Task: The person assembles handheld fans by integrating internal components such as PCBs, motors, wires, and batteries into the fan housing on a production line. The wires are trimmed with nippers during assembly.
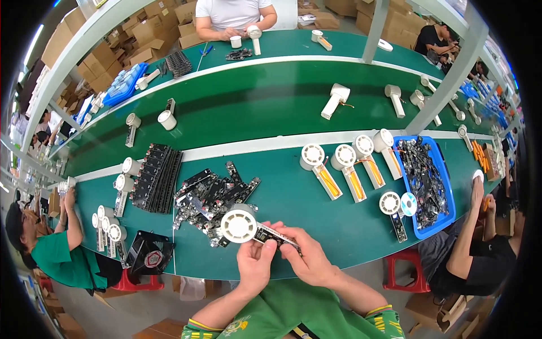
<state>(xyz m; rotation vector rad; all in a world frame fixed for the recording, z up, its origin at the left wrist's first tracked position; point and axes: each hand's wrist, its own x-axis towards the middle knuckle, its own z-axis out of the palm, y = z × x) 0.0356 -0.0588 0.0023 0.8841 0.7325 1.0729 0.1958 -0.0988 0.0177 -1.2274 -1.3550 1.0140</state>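
Between my hands is a small white handheld fan (238, 226) with a round, slotted head and a dark circuit board (275, 237) along its handle. My left hand (255, 264) grips the handle just below the head, thumb on the board. My right hand (307, 259) closes on the far end of the handle, fingers pressing along the board. Just behind the fan head lies a loose heap of dark circuit boards (206, 195). To my right, another fan with an exposed board (398, 217) lies on the table beside a round blue-and-white disc (409, 204).
A stack of black board panels (155, 178) stands left of the heap. Several white fans with orange wires (322, 169) lie at back right, beside a blue tray (449, 212) of boards. A black bin (149, 251) sits front left. Beyond runs a green conveyor (254, 90). Co-workers sit on both sides.
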